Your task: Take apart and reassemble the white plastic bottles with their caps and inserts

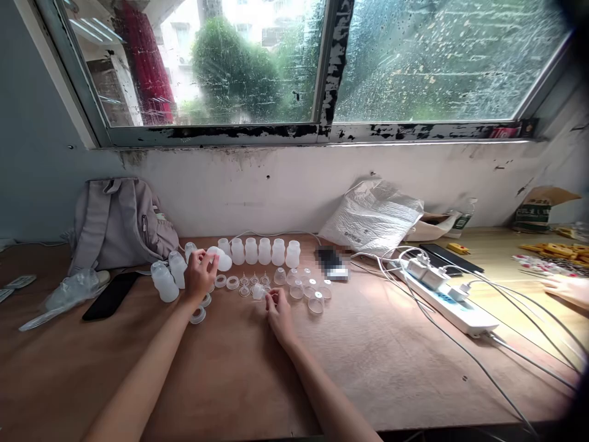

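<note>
My left hand (201, 273) is closed around a frosted white baby bottle (221, 259), which is tilted on its side above the table. My right hand (278, 313) pinches a small clear piece (258, 291), perhaps a bottle nipple with its collar. A row of similar bottles (264, 252) stands behind the hands, and more bottles (164, 282) stand to the left. White rings (232, 283) and clear nipples (244, 290) lie between the hands; a few rings (197, 315) sit under my left wrist. Clear dome caps (315, 303) are grouped to the right of my right hand.
A grey backpack (119, 221), a plastic bag (71, 294) and a black phone (111, 297) are at left. A silver bag (375, 215) leans on the wall. A power strip (446, 301) with trailing cables lies at right. Another person's hand (568, 288) shows at the far right.
</note>
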{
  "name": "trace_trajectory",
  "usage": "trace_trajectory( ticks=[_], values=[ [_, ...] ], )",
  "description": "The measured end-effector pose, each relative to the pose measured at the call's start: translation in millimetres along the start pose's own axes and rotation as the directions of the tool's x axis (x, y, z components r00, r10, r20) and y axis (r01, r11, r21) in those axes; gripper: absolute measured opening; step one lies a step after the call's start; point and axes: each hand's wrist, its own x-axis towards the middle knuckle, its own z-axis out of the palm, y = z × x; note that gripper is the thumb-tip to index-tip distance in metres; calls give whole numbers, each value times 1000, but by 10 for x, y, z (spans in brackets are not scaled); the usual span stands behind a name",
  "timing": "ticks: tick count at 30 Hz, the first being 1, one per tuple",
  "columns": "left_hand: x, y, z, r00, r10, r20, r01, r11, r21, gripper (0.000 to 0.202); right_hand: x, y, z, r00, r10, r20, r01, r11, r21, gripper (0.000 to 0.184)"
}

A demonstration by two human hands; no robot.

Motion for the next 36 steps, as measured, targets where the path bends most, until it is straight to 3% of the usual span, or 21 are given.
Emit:
trace_trajectory(
  ticks=[2, 4, 9, 13, 16, 19, 21, 23, 28, 36],
  values=[
    [-185, 124, -77, 991, 49, -127, -65, 991, -118, 17, 42, 25, -5, 996, 91, 12, -92, 986, 136, 17],
    [-373, 250, -95, 989, 46, -143, -75, 975, -207, 14, 71, 50, -24, 989, 145, 36, -149, 952, 268, 19],
    [-701, 414, -5, 979, 202, 11, -189, 935, -301, 13, 86, 77, -83, 983, 182, 23, -172, 867, 468, 20],
    [-780, 444, 30, 965, 238, 107, -185, 913, -363, 14, 98, 62, -101, 978, 205, 48, -200, 827, 525, 23],
    [-812, 479, 60, 956, 216, 198, -108, 889, -445, 26, 127, 50, -121, 971, 223, 87, -233, 803, 548, 25],
    [-861, 508, 150, 952, 80, 295, 96, 839, -536, 55, 160, 53, -153, 963, 253, 99, -264, 786, 560, 27],
    [-893, 511, 219, 917, 9, 400, 240, 788, -567, 69, 173, 56, -174, 960, 265, 91, -269, 783, 561, 29],
    [-908, 505, 257, 877, -23, 479, 315, 780, -540, 67, 175, 51, -189, 961, 265, 85, -265, 778, 570, 29],
    [-862, 488, 176, 918, 23, 396, 160, 892, -423, 48, 166, -4, -231, 960, 265, 89, -264, 752, 604, 27],
    [-827, 466, 86, 936, 100, 337, 47, 914, -402, 39, 200, -28, -337, 976, 215, 36, -200, 817, 540, 25]
  ],
)
